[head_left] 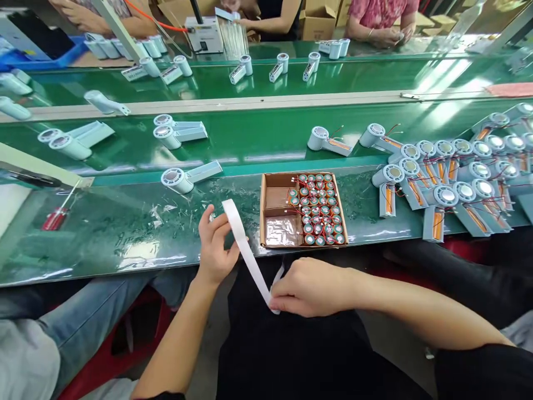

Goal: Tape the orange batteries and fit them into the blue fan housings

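Both hands stretch a long white paper strip (245,250) taut above the lap: left hand (216,250) pinching its upper end, right hand (310,289) gripping the lower, beside an open cardboard box (277,197) of small round components on the green tabletop (125,233).

- We sit at a factory assembly line: a long green conveyor belt (258,133) carries grey handheld fan housings (447,183).
- A cardboard tray of small motors (318,208) waits; co-workers (378,22) face us.

A glossy green workbench (125,233) carries an open cardboard box of small round batteries (303,209), pale grey handheld fan casings (449,189), a red-handled screwdriver (56,216) and scattered clear plastic scraps (166,214).
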The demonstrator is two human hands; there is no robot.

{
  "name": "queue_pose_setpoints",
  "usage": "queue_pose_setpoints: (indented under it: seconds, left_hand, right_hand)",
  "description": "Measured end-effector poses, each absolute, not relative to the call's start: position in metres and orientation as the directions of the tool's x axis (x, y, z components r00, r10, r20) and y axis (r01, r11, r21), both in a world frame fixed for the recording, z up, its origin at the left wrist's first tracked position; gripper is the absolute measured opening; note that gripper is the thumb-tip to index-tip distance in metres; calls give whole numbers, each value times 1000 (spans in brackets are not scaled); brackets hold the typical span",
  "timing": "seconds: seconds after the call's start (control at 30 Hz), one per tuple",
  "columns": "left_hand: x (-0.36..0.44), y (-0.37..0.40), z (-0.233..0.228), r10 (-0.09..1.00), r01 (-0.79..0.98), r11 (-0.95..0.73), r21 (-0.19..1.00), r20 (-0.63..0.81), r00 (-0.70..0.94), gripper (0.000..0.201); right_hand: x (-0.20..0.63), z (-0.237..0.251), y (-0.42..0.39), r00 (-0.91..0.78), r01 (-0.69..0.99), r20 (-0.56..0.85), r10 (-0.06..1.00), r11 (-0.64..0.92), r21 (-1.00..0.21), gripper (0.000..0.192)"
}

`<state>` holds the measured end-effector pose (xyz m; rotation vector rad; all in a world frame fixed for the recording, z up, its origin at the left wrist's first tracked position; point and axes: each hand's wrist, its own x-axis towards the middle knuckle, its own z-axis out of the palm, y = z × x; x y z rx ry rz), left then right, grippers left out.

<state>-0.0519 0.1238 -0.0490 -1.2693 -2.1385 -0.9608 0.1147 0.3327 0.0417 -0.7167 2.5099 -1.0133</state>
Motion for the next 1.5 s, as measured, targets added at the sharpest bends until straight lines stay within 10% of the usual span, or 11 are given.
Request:
queue_pose_setpoints:
  seconds: [0.2, 0.3, 0.53, 0.83, 1.2, 1.5]
  left_hand:
    - [-56, 122, -65, 401, 756, 484, 440, 656, -639, 29]
    - [-52, 126, -64, 454, 778, 486, 398, 645, -614, 29]
    - [-54, 127, -66, 475, 778, 504, 376, 632, -613, 29]
    - [6, 99, -23, 614, 939, 253, 234, 711, -343, 41]
    - [53, 113, -12, 917, 994, 15, 112, 395, -58, 37]
    - [62, 133, -10, 944, 989, -139, 58, 310, 115, 24]
  right_hand:
    - [59, 61, 405, -965, -260, 114, -235, 900, -349, 28]
    - [21, 60, 439, -949, -315, 119, -292, 888, -336, 48]
    - [-20, 41, 442, -902, -361, -59, -427, 823, -439, 31]
    - [85, 63, 414, -918, -255, 348, 189, 390, -885, 40]
    - [153, 33, 365, -965, 29, 91, 247, 443, -896, 17]
    - [172, 23, 370, -976, 202, -217, 4, 377, -904, 15]
